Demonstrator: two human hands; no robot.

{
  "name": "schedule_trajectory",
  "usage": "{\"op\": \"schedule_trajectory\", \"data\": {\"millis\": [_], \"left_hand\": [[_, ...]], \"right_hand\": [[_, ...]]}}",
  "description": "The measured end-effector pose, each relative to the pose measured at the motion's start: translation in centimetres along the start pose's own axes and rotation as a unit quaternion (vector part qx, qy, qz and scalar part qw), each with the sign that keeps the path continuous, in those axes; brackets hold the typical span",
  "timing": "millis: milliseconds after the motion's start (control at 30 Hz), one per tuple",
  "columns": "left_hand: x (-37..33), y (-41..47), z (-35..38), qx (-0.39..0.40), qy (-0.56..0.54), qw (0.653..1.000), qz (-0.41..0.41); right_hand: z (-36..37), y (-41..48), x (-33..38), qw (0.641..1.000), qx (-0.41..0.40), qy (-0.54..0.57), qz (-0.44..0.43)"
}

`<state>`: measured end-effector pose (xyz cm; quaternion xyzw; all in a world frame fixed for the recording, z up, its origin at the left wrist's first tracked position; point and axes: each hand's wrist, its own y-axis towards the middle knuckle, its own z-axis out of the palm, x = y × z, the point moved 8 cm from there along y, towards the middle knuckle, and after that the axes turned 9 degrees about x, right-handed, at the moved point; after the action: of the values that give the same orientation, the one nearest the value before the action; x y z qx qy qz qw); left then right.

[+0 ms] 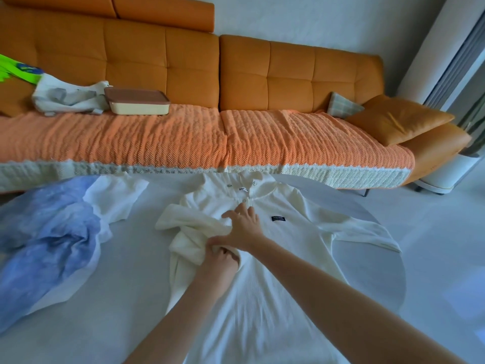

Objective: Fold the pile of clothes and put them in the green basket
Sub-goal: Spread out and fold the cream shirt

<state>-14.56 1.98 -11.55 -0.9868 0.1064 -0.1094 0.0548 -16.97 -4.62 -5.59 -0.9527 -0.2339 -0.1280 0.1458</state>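
White polo shirt (pixel 262 258) lies collar-away under your hands: left hand (pixel 220 258) grips the bunched sleeve (pixel 191 232), right hand (pixel 242 227) pressed open-flat just beyond.

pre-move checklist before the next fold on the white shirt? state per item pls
1. White shirt face up, collar toward the sofa: ok.
2. Left sleeve folded in flat: not ok, bunched.
3. Left hand gripping sleeve fabric: ok.
4. Right hand pinning the chest, fingers spread: ok.
5. Right sleeve spread flat: ok, reaches the table edge.
6. Blue garment clear of the shirt: ok.
7. Green basket within reach: cannot tell, not seen.
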Motion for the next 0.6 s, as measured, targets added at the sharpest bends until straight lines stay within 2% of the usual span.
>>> {"op": "schedule_trajectory", "data": {"millis": [67,133,167,200,233,300,367,400,433,467,500,533,567,600], "left_hand": [[-0.1,-0.7,-1.0,0.014,0.026,0.999,-0.017],[0.0,-0.8,-1.7,0.005,-0.024,0.999,-0.025],[0.7,-0.8,-1.1,0.022,-0.024,0.998,-0.048],[1.6,-0.9,-1.1,0.014,-0.043,0.997,-0.069],[2.8,-1.0,-1.1,-0.001,-0.057,0.994,-0.093],[5.2,-1.5,-0.8,0.005,-0.097,0.985,-0.143],[8.4,-2.0,-1.8,-0.014,-0.124,0.971,-0.205],[9.4,-2.2,-2.2,-0.016,-0.104,0.969,-0.222],[10.0,-2.1,-1.9,0.009,-0.104,0.97,-0.222],[10.1,-2.1,-1.5,0.025,-0.113,0.972,-0.203],[10.2,-2.0,-0.4,0.054,-0.143,0.973,-0.173],[10.0,-1.9,0.8,0.091,-0.194,0.967,-0.142],[10.1,-2.0,1.9,0.125,-0.249,0.951,-0.13],[10.9,-1.9,2.3,0.127,-0.31,0.932,-0.136]], "right_hand": [[0.5,0.5,1.1,0.997,-0.016,-0.072,-0.02],[-0.2,0.6,1.7,0.995,-0.062,-0.075,-0.026],[-1.1,0.5,1.4,0.996,-0.088,-0.014,-0.009],[-2.1,0.4,0.4,0.989,-0.114,0.095,0.02],[-3.1,0.0,-0.7,0.961,-0.141,0.232,0.045],[-4.7,-0.6,-3.5,0.853,-0.206,0.477,0.057],[-5.1,-1.5,-6.8,0.745,-0.259,0.609,0.084],[-4.5,-1.8,-8.6,0.686,-0.26,0.67,0.113],[-3.2,-2.0,-10.0,0.63,-0.237,0.724,0.151],[-1.7,-2.2,-11.0,0.59,-0.2,0.76,0.185],[-0.3,-2.7,-11.5,0.575,-0.157,0.772,0.219],[0.6,-3.1,-11.7,0.578,-0.124,0.768,0.245],[1.0,-3.3,-12.0,0.592,-0.104,0.757,0.258],[1.1,-3.2,-12.3,0.605,-0.096,0.746,0.259]]}}
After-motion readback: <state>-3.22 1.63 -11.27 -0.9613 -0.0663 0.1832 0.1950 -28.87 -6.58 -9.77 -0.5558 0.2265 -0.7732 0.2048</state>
